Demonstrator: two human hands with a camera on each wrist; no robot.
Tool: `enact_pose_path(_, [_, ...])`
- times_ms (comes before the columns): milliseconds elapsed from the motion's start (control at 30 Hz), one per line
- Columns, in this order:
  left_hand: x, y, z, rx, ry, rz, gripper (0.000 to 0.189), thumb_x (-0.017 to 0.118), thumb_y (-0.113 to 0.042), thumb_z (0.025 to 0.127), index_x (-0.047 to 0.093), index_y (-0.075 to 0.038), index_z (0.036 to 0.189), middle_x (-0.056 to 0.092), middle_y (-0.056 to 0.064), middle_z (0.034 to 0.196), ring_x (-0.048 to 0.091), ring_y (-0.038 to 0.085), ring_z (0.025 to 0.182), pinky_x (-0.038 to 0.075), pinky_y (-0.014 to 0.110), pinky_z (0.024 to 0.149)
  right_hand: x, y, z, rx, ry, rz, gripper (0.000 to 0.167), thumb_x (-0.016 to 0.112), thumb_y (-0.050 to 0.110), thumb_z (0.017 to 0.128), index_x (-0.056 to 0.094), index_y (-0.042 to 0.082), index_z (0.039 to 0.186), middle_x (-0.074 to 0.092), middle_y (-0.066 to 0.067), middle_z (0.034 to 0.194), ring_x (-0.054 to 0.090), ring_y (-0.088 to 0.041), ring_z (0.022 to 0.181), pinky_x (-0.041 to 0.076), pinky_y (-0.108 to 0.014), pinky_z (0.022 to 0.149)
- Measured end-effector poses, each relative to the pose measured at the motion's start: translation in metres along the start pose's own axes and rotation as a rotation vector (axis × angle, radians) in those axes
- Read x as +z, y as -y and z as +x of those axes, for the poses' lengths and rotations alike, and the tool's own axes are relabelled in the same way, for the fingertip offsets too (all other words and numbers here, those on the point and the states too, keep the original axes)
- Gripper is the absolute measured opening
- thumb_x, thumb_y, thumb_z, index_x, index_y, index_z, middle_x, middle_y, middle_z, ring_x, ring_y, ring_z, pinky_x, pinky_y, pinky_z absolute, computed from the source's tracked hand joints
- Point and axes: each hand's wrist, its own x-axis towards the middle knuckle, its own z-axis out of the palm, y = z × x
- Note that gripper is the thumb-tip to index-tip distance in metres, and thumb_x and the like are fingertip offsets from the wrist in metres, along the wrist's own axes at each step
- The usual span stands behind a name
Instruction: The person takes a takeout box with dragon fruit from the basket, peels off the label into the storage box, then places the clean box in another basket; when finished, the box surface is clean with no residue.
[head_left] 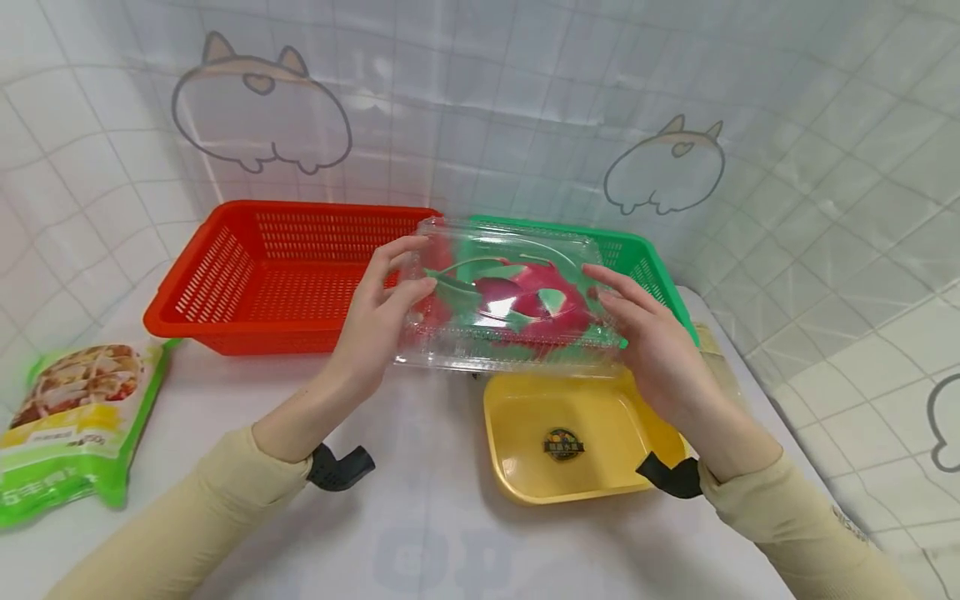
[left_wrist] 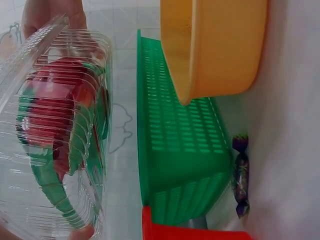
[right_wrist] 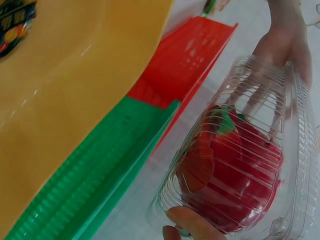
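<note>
A clear plastic clamshell box (head_left: pixel 465 354) is held up in the air between both hands, its lid closed or nearly so. Inside it lies a red dragon fruit (head_left: pixel 536 304) with green scales, real or artificial I cannot tell. My left hand (head_left: pixel 375 325) grips the box's left end, fingers above and thumb nearer me. At the right end, my right hand (head_left: pixel 663 350) holds the box by its edge. In the left wrist view the ribbed side of the box (left_wrist: pixel 30 200) shows the fruit (left_wrist: pixel 55 105) through it. The right wrist view shows the fruit (right_wrist: pixel 230 185) too.
Behind the box stand a red basket (head_left: pixel 300 343) and a green basket (head_left: pixel 660 271). A yellow basin (head_left: pixel 495 450) with a dark fruit label (head_left: pixel 562 444) sits below. At the left lies a green food packet (head_left: pixel 82 417). A wrapped candy (left_wrist: pixel 241 177) lies near the green basket.
</note>
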Motion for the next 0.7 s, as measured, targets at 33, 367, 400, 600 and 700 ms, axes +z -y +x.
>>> enact_pose_path(33, [0.002, 0.000, 0.003, 0.003, -0.002, 0.006, 0.042, 0.051, -0.026, 0.101, 0.045, -0.030, 0.143, 0.036, -0.001, 0.151, 0.046, 0.027, 0.122, 0.047, 0.049, 0.095, -0.003, 0.001, 0.001, 0.003, 0.001, -0.001, 0.049, 0.047, 0.040, 0.105, 0.041, 0.028, 0.152, 0.029, 0.000, 0.158, 0.034, -0.026, 0.140, 0.043, -0.042, 0.105])
enact_pose_path(367, [0.027, 0.005, 0.032, 0.027, 0.001, -0.009, 0.032, 0.051, -0.028, 0.101, 0.050, -0.031, 0.133, 0.045, -0.005, 0.143, 0.046, 0.025, 0.067, 0.040, 0.027, 0.051, -0.029, 0.007, 0.015, 0.036, -0.012, 0.041, 0.052, 0.051, 0.037, 0.104, 0.039, 0.030, 0.153, 0.021, 0.003, 0.160, 0.037, -0.019, 0.133, 0.046, -0.038, 0.104])
enact_pose_path(400, [0.029, 0.006, 0.035, 0.030, 0.000, 0.000, 0.032, 0.051, -0.028, 0.101, 0.050, -0.031, 0.133, 0.044, -0.004, 0.144, 0.048, 0.022, 0.071, 0.040, 0.027, 0.053, -0.031, 0.007, 0.017, 0.042, -0.015, 0.052, 0.052, 0.052, 0.037, 0.103, 0.039, 0.030, 0.153, 0.022, 0.003, 0.159, 0.040, -0.019, 0.128, 0.047, -0.036, 0.101])
enact_pose_path(600, [0.040, 0.011, 0.049, 0.039, -0.017, 0.035, 0.035, 0.052, -0.031, 0.099, 0.051, -0.029, 0.134, 0.043, -0.001, 0.148, 0.050, 0.024, 0.116, 0.042, 0.043, 0.092, -0.041, 0.007, 0.029, 0.058, 0.010, 0.066, 0.058, 0.055, 0.034, 0.102, 0.033, 0.028, 0.156, 0.014, 0.004, 0.164, 0.042, -0.020, 0.124, 0.039, -0.042, 0.111])
enact_pose_path(700, [0.045, 0.012, 0.057, 0.052, -0.016, 0.027, 0.036, 0.052, -0.030, 0.098, 0.051, -0.026, 0.134, 0.043, 0.000, 0.146, 0.049, 0.027, 0.118, 0.041, 0.049, 0.099, -0.045, 0.007, 0.034, 0.063, 0.013, 0.070, 0.061, 0.057, 0.031, 0.102, 0.032, 0.028, 0.157, 0.014, 0.003, 0.164, 0.039, -0.021, 0.127, 0.028, -0.051, 0.119])
